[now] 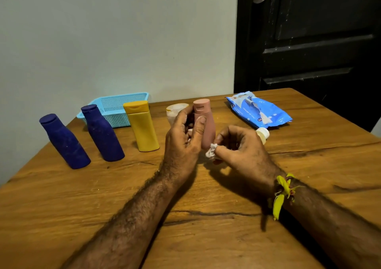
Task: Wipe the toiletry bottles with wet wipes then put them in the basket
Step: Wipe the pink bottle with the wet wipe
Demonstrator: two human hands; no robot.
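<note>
Pink bottle (206,122) between both hands, wipe (210,151) below

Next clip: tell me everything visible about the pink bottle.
The pink bottle is matte, plastic-looking, wider at the base, with a flip-top cap of the same colour, shut. It stands about upright, slightly tilted, over the wooden table. The left hand grips its side, thumb across the front. The right hand presses a crumpled white wipe against its lower part.
</note>
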